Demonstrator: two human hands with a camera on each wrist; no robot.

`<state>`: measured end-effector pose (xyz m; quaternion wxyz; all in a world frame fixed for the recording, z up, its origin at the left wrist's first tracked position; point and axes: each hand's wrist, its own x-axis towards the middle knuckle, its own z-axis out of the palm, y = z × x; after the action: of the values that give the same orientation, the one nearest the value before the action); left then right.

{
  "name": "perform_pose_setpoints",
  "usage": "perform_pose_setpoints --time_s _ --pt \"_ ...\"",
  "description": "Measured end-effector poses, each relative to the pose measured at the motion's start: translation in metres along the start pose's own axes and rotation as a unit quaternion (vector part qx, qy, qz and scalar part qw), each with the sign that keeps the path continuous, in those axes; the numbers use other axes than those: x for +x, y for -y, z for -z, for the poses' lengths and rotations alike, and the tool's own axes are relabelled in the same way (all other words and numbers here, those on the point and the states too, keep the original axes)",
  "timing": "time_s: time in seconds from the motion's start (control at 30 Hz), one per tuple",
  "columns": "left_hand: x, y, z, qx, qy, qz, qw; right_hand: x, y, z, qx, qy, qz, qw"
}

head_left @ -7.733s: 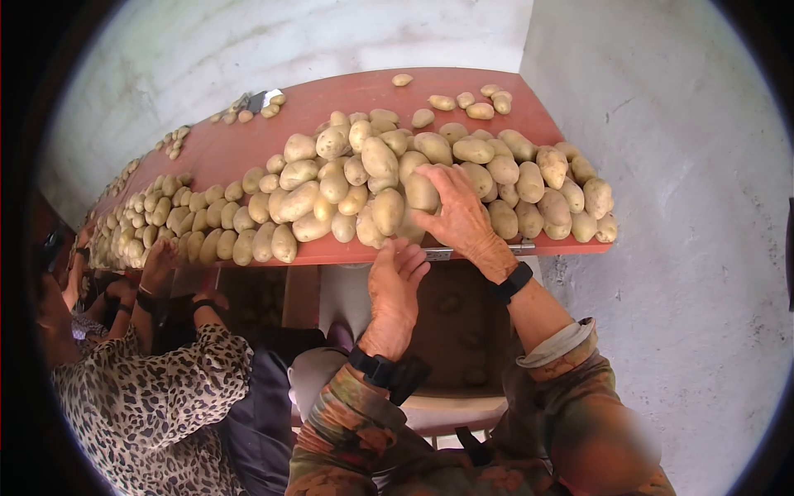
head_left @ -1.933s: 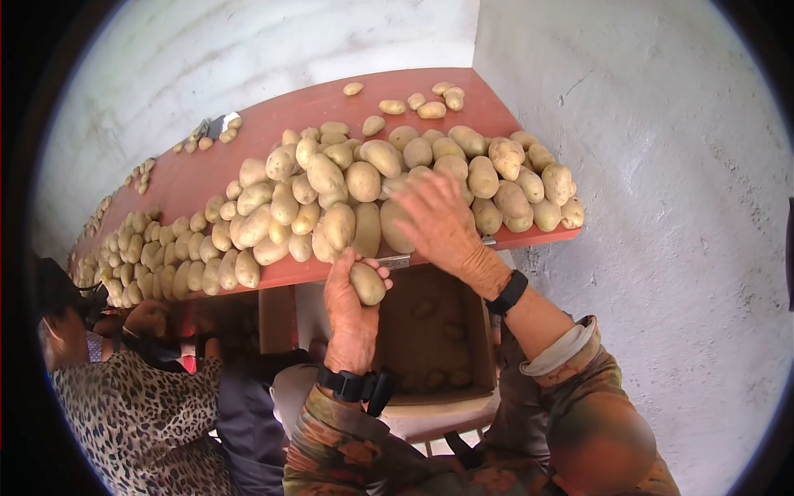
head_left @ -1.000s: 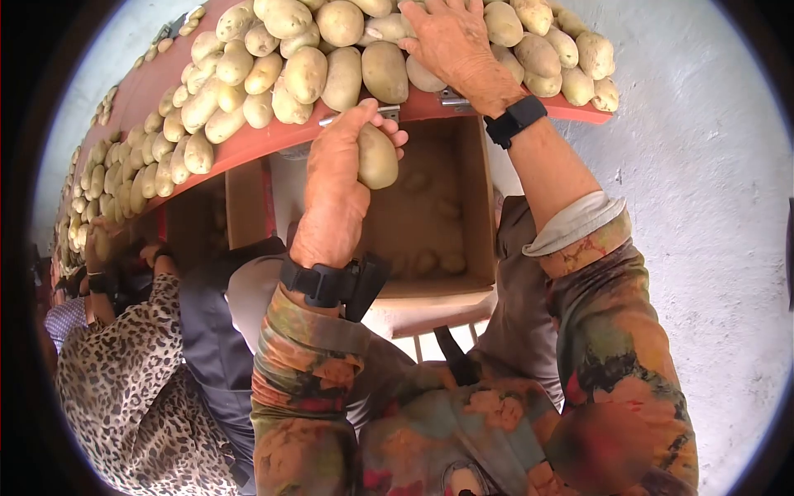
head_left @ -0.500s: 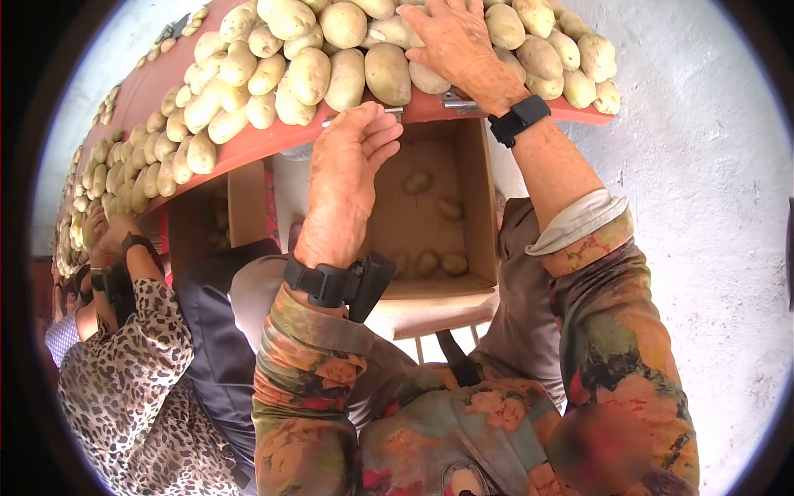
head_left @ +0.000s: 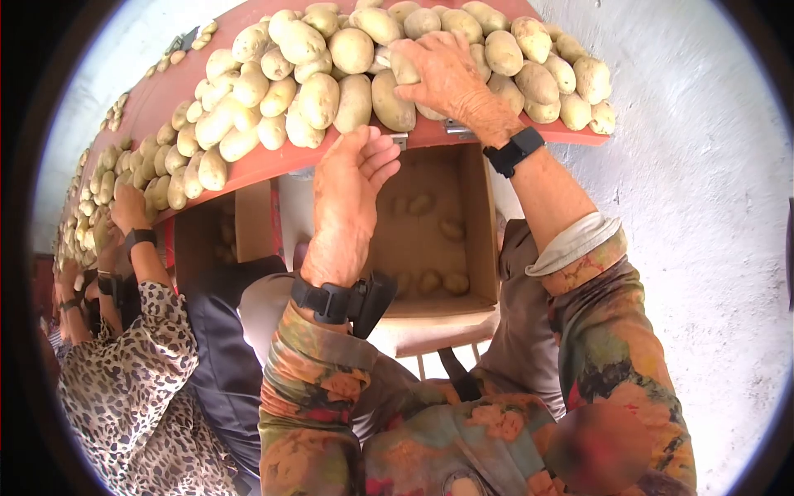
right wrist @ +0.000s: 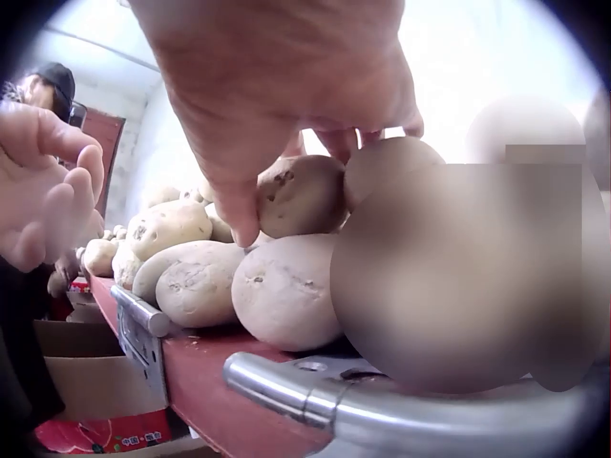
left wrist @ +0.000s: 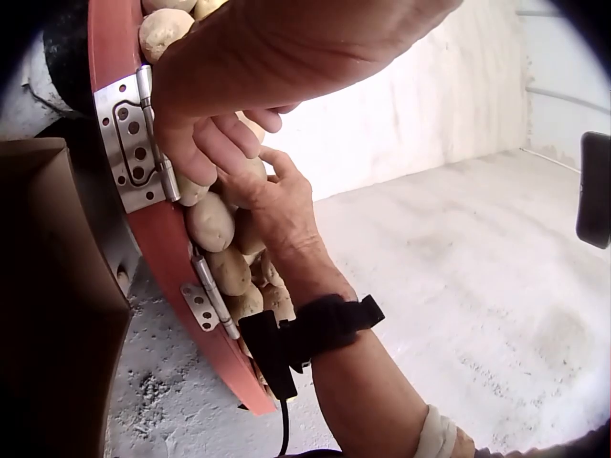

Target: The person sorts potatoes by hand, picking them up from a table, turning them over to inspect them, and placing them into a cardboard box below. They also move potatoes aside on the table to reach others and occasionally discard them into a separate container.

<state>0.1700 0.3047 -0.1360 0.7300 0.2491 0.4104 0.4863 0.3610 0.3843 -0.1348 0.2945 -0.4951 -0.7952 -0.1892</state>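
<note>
My right hand [head_left: 442, 74] is over the front of the potato heap in the head view, its fingers and thumb around a potato [head_left: 404, 69]. In the right wrist view, thumb and fingertips grip that pitted potato [right wrist: 301, 196] just above the front row. My left hand [head_left: 347, 186] is at the table's front edge, palm turned toward the right hand, fingers slightly bent, holding nothing. Both hands also show in the left wrist view, the left hand [left wrist: 224, 114] overlapping the right hand's fingers. Below them, a cardboard box [head_left: 484, 223] has several potatoes [head_left: 420, 203] at its bottom.
The red table [head_left: 240, 169] carries a long heap of potatoes, with metal hinges [left wrist: 134, 148] along its front edge. A wall [head_left: 695, 207] closes off the right side. At left a person in a leopard-print top [head_left: 124, 355] reaches into the same heap.
A potato in my left hand a second ago has left it, and another potato shows in the box. My right hand now holds a potato, drawn slightly toward the left hand.
</note>
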Motion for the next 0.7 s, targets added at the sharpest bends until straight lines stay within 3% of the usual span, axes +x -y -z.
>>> perform_pose_setpoints --time_s 0.33,0.4,0.53,0.57,0.6,0.7 --pt "0.001 0.002 0.002 -0.006 0.022 -0.013 1.0 0.011 0.014 0.021 0.114 -0.074 -0.037 0.99" --pt "0.001 0.002 -0.001 -0.051 -0.009 -0.023 0.998 0.01 0.027 0.037 0.164 -0.043 -0.072 0.983" --pt "-0.004 -0.006 -0.012 -0.101 0.011 -0.086 0.991 0.005 0.064 0.053 0.275 -0.027 -0.037 0.96" --pt "-0.004 -0.008 -0.013 -0.111 0.085 -0.123 0.983 0.003 0.071 0.061 0.28 0.001 -0.002 0.96" --pt "-0.005 -0.01 -0.014 -0.111 0.086 -0.124 0.982 0.001 0.078 0.059 0.306 -0.005 0.039 0.951" --pt "-0.013 -0.015 -0.014 -0.143 0.095 -0.087 0.981 -0.008 0.089 0.057 0.33 0.027 0.043 0.943"
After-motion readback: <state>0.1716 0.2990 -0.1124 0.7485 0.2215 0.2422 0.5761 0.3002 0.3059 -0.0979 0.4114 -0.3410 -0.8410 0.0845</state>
